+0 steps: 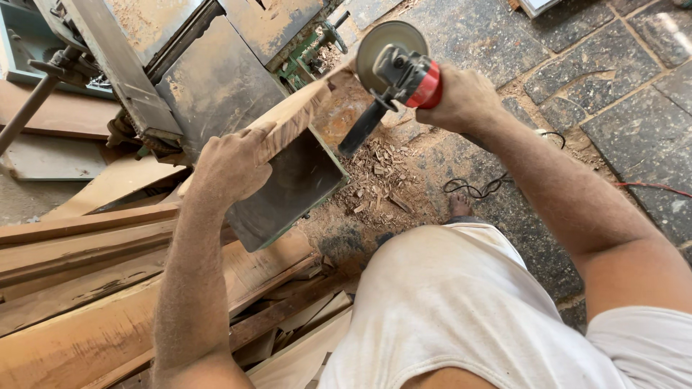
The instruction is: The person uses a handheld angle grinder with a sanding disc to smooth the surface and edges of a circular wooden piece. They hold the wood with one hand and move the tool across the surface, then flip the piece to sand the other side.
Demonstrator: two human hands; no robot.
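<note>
Behind the grinder disc [389,45], the wood piece [292,115] ends unseen.

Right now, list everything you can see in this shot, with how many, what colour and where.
wood piece: one, light brown, centre, resting on the machine, held by the left hand
angle grinder: one, red and black with a grey disc, top centre, at the wood piece's far end
woodworking machine: one, grey metal with green frame, dusty, upper left
planks: several, brown, stacked at lower left
wood chips: a pile, tan, on the floor below the grinder
power cord: one, black, looped on the floor
stone floor: dark grey slabs, right
shorts: white, bottom centre
left hand: fingers wrapped over the wood piece
right hand: gripping the angle grinder
</note>
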